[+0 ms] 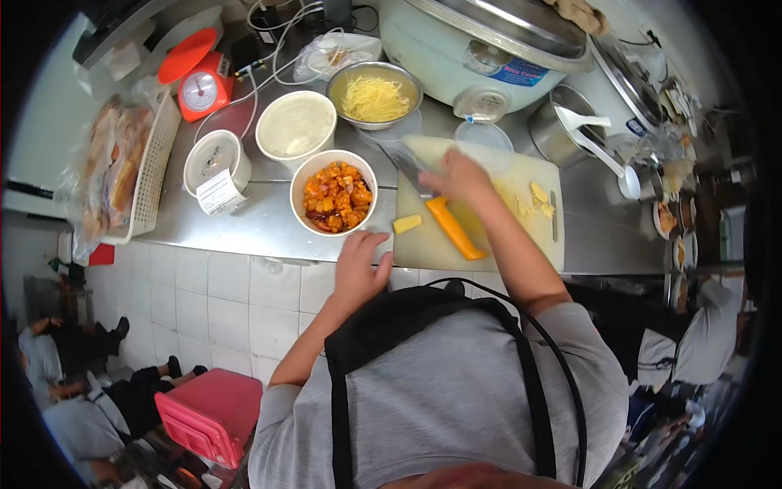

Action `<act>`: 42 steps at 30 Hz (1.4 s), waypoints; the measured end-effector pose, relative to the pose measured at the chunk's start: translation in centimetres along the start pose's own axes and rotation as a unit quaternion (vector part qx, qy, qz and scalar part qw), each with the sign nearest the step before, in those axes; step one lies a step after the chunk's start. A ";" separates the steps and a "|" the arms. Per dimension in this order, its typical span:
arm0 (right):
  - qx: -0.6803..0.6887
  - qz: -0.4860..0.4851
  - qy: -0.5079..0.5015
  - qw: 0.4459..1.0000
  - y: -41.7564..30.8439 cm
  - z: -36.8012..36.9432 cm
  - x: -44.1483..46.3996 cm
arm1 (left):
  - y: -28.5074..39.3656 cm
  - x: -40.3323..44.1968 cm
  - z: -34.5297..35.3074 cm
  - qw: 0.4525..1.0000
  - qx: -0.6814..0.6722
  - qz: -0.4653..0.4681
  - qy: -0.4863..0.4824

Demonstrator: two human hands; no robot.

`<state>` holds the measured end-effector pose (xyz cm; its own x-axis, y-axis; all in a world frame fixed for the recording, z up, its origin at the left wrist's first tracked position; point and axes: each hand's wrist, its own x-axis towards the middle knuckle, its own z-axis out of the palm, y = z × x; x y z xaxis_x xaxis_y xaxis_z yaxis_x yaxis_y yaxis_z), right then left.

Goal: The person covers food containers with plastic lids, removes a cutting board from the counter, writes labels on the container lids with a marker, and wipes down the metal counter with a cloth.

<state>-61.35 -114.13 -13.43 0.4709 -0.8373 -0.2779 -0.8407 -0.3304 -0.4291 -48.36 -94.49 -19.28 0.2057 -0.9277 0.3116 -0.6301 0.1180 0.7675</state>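
My left hand (362, 265) rests at the counter's front edge, fingers apart and empty, just below a white bowl (298, 173) of red-orange saucy food (336, 197). Over the cutting board (419, 248) is my right hand (460, 175), its fingers curled and blurred. A blurred blade-like shape (401, 159) lies just left of it; whether the hand grips it is unclear. An orange-yellow handle-like object (453, 228) lies on the board below that hand. A yellow piece (407, 223) sits near the board's left edge, and cut yellow bits (538, 200) lie at its right.
Behind stand a steel bowl of yellow shreds (375, 98), lidded tubs (296, 126) (216, 159) and a rice cooker (489, 57). A red scale (204, 85) and white basket (151, 171) are left. A steel pot (562, 122) with ladles stands right. Other people are at both sides.
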 end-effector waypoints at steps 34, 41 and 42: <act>0.412 0.243 0.257 0.839 23.4 0.3 -29.4 | 10.7 13.2 25.9 0.927 0.157 0.291 -0.178; 0.386 0.264 0.230 0.853 26.7 -0.2 -31.8 | 10.5 15.4 32.1 0.915 0.224 0.270 -0.199; 0.387 0.260 0.228 0.855 27.0 -0.3 -32.0 | 10.2 15.3 32.4 0.917 0.223 0.285 -0.167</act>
<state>-99.20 -96.41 -15.89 -0.2145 -0.9246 -0.3149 -0.3933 0.3768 -0.8387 -75.91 -118.90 -24.80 -0.4463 -0.8256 0.3452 -0.8228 0.5303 0.2045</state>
